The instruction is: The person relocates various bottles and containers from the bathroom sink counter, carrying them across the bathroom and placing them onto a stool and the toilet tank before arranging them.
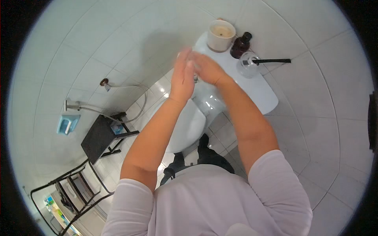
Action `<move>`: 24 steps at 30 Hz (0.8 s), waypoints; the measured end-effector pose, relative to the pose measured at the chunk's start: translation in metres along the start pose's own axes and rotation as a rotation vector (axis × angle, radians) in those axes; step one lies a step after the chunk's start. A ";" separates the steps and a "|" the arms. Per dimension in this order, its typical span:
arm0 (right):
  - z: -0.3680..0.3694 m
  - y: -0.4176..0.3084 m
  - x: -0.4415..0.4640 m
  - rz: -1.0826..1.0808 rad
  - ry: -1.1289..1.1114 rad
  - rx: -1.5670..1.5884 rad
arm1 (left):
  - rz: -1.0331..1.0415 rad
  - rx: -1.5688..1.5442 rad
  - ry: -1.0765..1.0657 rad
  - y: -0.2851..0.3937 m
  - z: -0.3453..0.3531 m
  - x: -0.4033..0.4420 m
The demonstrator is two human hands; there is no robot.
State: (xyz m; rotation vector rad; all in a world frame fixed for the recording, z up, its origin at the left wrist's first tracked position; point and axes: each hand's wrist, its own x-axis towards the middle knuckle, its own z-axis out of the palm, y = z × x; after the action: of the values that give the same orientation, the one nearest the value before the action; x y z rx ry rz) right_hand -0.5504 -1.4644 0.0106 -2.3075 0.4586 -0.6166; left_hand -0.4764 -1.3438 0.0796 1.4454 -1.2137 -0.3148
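Observation:
My left hand (182, 80) is raised with its fingers stretched out and held together. My right hand (209, 70) meets it, fingers extended across toward the left palm; the fingertips are slightly blurred. Nothing shows between the hands, though the contact between them is partly hidden. They are above the edge of a white shelf (263, 100). Nearest my right hand on that shelf are a candle in a white jar (218, 41), a dark brown bottle (239, 48) and a clear glass container (246, 70) with a black stick (275, 61) leaning out.
A white rounded ceramic fixture (183, 126) stands below my forearms. Leftward are a hand shower hose (144, 106), a wall tap (71, 105), a blue soap holder (67, 124), a dark stool (100, 135) and a black metal rack (78, 212).

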 end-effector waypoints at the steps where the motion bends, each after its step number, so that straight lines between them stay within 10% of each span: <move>1: 0.002 0.000 -0.003 -0.001 -0.181 0.173 | -0.001 -0.005 -0.014 -0.008 0.011 0.005; 7: -0.028 -0.049 -0.092 -0.129 -0.327 0.146 | 0.058 0.504 -0.504 -0.039 0.047 -0.005; 12: -0.081 -0.033 -0.157 0.093 -0.025 0.047 | 0.130 0.752 -0.553 -0.048 0.056 -0.039; 16: -0.077 -0.052 -0.188 0.052 -0.195 0.006 | 0.207 0.553 -0.563 -0.040 0.043 -0.063; 19: -0.049 -0.068 -0.220 0.620 -0.334 0.468 | 0.305 0.542 -0.679 -0.022 0.016 -0.094; 24: 0.054 0.050 -0.314 0.417 -0.806 -0.306 | -0.154 0.573 -1.168 -0.032 -0.067 -0.178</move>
State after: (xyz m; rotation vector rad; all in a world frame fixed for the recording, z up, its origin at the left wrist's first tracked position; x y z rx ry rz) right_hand -0.7878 -1.3196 -0.1533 -2.3904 0.6282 0.6115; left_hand -0.4859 -1.1700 -0.0043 1.9065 -2.2465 -1.0829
